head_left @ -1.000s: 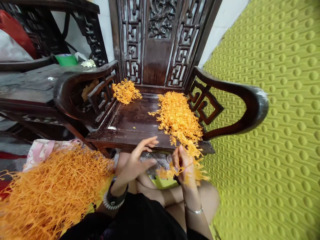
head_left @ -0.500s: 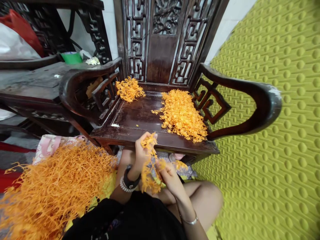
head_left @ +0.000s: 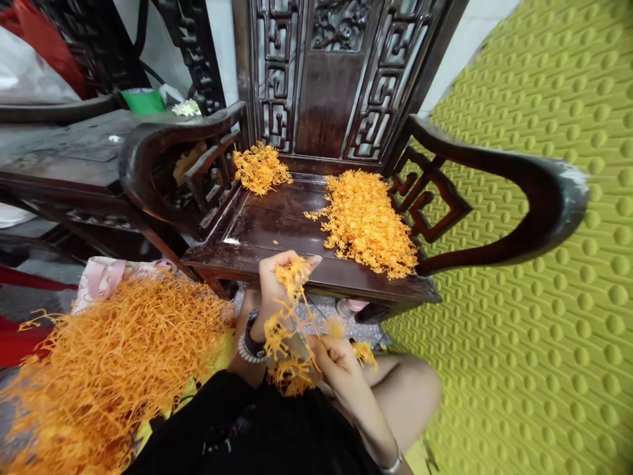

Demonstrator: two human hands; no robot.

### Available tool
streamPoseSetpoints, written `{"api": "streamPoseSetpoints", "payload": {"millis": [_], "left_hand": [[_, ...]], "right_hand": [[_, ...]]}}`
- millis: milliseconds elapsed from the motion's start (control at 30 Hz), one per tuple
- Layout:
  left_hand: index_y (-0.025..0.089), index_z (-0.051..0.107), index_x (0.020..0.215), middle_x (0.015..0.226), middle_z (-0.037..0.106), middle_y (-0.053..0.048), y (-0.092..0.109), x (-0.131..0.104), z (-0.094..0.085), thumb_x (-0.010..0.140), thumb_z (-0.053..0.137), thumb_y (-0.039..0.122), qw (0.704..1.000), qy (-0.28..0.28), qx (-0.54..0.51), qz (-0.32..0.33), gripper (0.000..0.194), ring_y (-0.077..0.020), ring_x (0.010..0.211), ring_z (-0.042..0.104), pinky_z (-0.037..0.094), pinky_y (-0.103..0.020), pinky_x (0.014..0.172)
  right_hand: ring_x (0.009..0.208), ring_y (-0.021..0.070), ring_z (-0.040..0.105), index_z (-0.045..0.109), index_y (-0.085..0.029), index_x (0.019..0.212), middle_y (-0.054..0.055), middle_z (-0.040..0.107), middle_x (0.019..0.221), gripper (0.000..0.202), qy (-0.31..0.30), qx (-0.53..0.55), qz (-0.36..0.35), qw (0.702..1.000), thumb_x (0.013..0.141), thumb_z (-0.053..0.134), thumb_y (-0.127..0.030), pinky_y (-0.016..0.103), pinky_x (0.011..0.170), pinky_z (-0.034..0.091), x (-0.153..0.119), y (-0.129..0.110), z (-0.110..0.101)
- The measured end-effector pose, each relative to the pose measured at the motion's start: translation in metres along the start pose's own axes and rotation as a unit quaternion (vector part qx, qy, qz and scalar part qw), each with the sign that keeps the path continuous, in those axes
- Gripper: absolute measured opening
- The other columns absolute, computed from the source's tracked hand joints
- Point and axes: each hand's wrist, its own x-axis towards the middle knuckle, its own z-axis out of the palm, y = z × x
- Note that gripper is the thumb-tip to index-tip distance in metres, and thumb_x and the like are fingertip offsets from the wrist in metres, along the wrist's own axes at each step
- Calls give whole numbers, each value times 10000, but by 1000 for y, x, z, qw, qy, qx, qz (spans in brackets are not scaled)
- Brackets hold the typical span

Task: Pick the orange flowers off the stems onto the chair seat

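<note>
My left hand (head_left: 271, 290) is closed around a bunch of curly orange sprigs (head_left: 293, 276), some of which dangle below the fingers. Lower and to the right, my right hand (head_left: 346, 373) pinches thin orange stems that run up towards the left hand. More orange curls (head_left: 364, 354) show beyond the right knuckles. Both hands are just in front of a dark carved wooden chair (head_left: 277, 218). On its seat lie a large heap of short orange sprigs (head_left: 368, 224) at the right and a smaller heap (head_left: 262, 169) at the back left.
A big tangled mound of long orange strands (head_left: 128, 356) lies at my left, against a white and pink bag (head_left: 101, 280). A dark side table (head_left: 64, 148) with a green roll of tape (head_left: 143, 100) stands left of the chair. A yellow dimpled mat (head_left: 544, 369) spans the right.
My hands have drawn a little apart, the right one moving down and right. The stems between them now look more stretched. The whole view has shifted slightly.
</note>
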Motion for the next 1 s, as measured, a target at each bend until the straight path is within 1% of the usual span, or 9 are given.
{"api": "streamPoseSetpoints", "payload": {"millis": [133, 233, 400, 533, 633, 700, 800, 900, 1000], "left_hand": [[167, 348, 433, 466, 316, 67, 1, 8, 18, 545, 826, 475, 997, -24, -14, 69, 579, -38, 445, 271, 234, -202, 427], [179, 307, 434, 442, 287, 67, 0, 31, 35, 685, 721, 535, 993, -47, -44, 97, 601, -38, 412, 254, 199, -207, 406], [202, 236, 466, 428, 225, 75, -11, 132, 49, 888, 507, 489, 983, 101, -103, 118, 578, -62, 400, 218, 174, -231, 422], [205, 239, 455, 450, 203, 77, -31, 194, 66, 840, 577, 491, 989, -4, 46, 140, 587, -72, 437, 204, 174, -242, 471], [198, 349, 486, 486, 299, 52, -53, 198, 90, 852, 502, 574, 957, -119, 209, 160, 547, -90, 473, 297, 251, -243, 528], [180, 490, 572, 567, 463, 7, -67, 189, 104, 838, 508, 599, 910, -226, 313, 153, 496, -131, 575, 451, 349, -264, 625], [146, 657, 778, 964, 631, -125, -81, 176, 112, 808, 565, 590, 838, -350, 387, 162, 454, -260, 1010, 552, 382, -373, 905], [171, 695, 1014, 1338, 487, -167, -82, 170, 108, 815, 574, 569, 827, -354, 391, 192, 461, -324, 1320, 354, 240, -470, 1083], [222, 644, 1169, 1453, 380, -145, -71, 165, 98, 816, 598, 536, 842, -321, 362, 237, 474, -309, 1362, 323, 231, -478, 1112]], "right_hand": [[464, 75, 184, 307, -201, 521, -51, 235, 483, 560, 65, 31, -16, 997, 842, 494, -620, 250, 428, 137, -12, -4, -2], [465, 76, 196, 304, -197, 500, -43, 258, 486, 588, 114, 21, -37, 993, 822, 504, -645, 252, 430, 149, -15, -7, -1], [401, 81, 252, 332, -204, 399, -30, 296, 386, 659, 124, 39, -6, 991, 783, 482, -718, 259, 413, 173, -17, 17, 1], [405, 82, 235, 388, -203, 407, -41, 292, 387, 624, 225, 56, -20, 972, 769, 539, -688, 264, 423, 154, -12, 33, -8], [404, 81, 245, 385, -202, 391, -43, 292, 380, 623, 233, 77, -24, 969, 755, 571, -671, 266, 436, 164, -2, 31, -13], [405, 79, 262, 375, -200, 378, -40, 301, 376, 632, 242, 90, -29, 966, 754, 575, -666, 266, 447, 181, 4, 26, -14], [395, 75, 246, 395, -200, 394, -47, 293, 360, 617, 267, 105, -35, 957, 780, 548, -656, 265, 446, 182, 8, 21, -19], [374, 71, 219, 432, -200, 427, -54, 303, 352, 584, 288, 112, -44, 950, 779, 549, -651, 264, 423, 163, 8, 20, -26], [357, 69, 240, 450, -197, 447, -51, 336, 347, 565, 312, 104, -49, 943, 757, 565, -656, 255, 409, 160, 9, 20, -33]]}}
